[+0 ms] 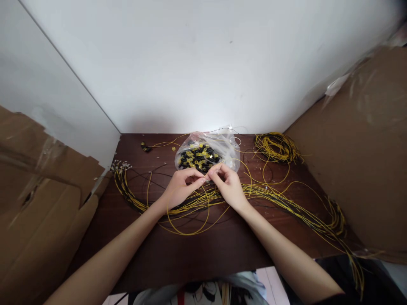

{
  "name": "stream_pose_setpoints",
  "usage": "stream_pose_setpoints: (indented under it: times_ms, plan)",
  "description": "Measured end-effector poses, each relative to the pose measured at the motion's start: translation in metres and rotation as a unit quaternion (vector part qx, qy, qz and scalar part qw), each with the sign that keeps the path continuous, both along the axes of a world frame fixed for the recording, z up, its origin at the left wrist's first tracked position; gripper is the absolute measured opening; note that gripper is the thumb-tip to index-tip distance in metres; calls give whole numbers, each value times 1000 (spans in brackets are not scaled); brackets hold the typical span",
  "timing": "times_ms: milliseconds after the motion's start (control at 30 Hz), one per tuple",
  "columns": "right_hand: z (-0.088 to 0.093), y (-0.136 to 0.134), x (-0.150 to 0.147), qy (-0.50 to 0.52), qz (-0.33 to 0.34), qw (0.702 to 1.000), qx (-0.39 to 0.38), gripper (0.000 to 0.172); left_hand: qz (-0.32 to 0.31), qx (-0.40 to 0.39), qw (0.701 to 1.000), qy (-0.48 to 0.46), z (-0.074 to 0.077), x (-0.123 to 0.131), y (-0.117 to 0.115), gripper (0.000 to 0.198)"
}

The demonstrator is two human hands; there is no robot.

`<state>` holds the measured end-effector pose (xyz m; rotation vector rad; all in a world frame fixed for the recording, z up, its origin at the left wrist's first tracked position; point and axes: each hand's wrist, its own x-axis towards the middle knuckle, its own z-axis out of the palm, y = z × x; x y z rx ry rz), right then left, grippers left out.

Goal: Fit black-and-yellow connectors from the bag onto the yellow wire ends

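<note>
My left hand point(182, 187) is closed in a pinch, with a thin yellow wire point(187, 234) at its fingertips that curves down in a loop. Close beside it, my right hand point(229, 186) pinches too, the fingertips of both hands almost meeting. What sits in the right fingertips is too small to make out. Beneath both wrists a long bundle of yellow and black wires point(286, 202) runs across the table. Just beyond the fingers lies a clear plastic bag point(234, 148) full of small black and yellow parts point(195, 156).
A coil of yellow and black wire point(276, 147) lies at the back right. Black pieces point(146, 147) and a yellow part point(173, 148) rest at the back left. Cardboard point(359, 148) borders the brown table point(178, 254) on both sides; a white wall point(203, 76) stands behind.
</note>
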<state>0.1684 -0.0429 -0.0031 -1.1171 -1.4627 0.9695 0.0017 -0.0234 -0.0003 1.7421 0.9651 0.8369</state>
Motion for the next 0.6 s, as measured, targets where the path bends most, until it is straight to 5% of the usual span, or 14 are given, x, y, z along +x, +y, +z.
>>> stream_pose_setpoints:
  times_ms: [167, 433, 600]
  plan:
    - [-1, 1, 0, 57, 3, 998, -9, 18, -2, -2, 1000, -2, 1, 0, 0, 18]
    - [1, 0, 0, -22, 12, 1000, 15, 14, 2, 10, 1000, 4, -1, 0, 1, 18]
    - [0, 0, 0, 46, 9, 999, -5, 17, -3, 5, 1000, 0, -2, -1, 1, 18]
